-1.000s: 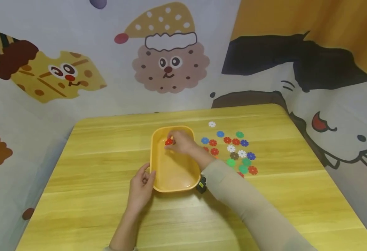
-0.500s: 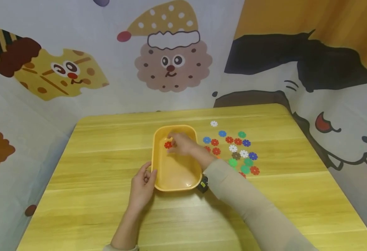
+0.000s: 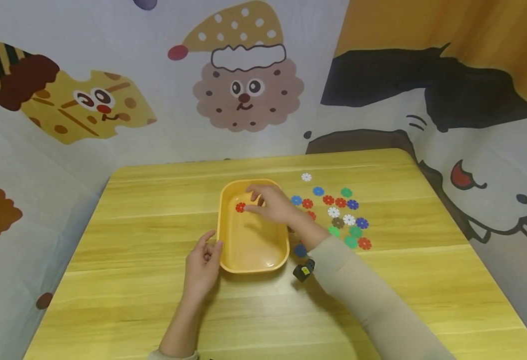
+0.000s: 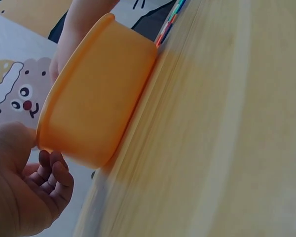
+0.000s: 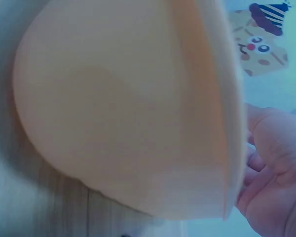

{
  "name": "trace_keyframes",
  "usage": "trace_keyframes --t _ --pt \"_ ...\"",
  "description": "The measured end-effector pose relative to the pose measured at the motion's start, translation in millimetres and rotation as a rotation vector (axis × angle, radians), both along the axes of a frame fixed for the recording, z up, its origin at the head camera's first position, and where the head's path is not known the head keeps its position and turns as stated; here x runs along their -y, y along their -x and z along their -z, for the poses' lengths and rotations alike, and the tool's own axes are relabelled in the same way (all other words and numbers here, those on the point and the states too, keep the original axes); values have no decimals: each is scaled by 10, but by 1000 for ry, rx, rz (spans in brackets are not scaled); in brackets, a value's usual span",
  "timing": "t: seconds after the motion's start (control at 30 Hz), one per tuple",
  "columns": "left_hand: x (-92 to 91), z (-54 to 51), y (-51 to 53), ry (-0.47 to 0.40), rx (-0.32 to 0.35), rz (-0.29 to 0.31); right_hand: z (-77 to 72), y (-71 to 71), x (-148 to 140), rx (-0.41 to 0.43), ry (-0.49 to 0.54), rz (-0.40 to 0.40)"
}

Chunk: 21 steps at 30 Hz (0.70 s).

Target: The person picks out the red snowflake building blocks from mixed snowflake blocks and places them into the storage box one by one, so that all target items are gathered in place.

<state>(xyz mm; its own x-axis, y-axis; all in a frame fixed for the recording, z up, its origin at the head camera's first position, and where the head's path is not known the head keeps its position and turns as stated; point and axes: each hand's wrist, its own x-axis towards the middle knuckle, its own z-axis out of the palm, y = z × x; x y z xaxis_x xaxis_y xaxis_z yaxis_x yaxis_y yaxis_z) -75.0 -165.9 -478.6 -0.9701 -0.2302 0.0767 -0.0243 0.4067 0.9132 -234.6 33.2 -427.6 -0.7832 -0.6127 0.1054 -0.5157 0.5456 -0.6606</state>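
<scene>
I look remotely onto a yellow wood-grain table [image 3: 142, 250] below a cartoon-printed backdrop [image 3: 169, 130]. The smooth, round-cornered orange tray [image 3: 254, 245] has a red, flower-shaped disc [image 3: 240, 207] on its floor; more flat, notched discs [image 3: 349, 220] lie scattered to the right. The left hand [image 3: 202, 267] pinches the tray's rim; the right hand [image 3: 270, 204] hovers over it, thumb and fingers apart.

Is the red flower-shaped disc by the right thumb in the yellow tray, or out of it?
In: the head view shows the red disc lying inside the yellow tray, beside the right hand.
</scene>
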Motion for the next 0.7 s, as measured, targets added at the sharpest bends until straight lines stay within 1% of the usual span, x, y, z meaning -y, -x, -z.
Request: trace_keyframes --t 0.13,0.3,0.43,0.7 --pt "26 3 -28 -4 11 -20 -19 -36 -128 -50 52 11" --pt "36 -11 -69 -12 19 8 -26 -94 -296 -84 105 70" --pt "37 -18 -102 -20 25 29 -5 -133 -436 -105 148 103" --pt "26 -42 -134 -5 19 33 78 -230 -707 -98 174 157"
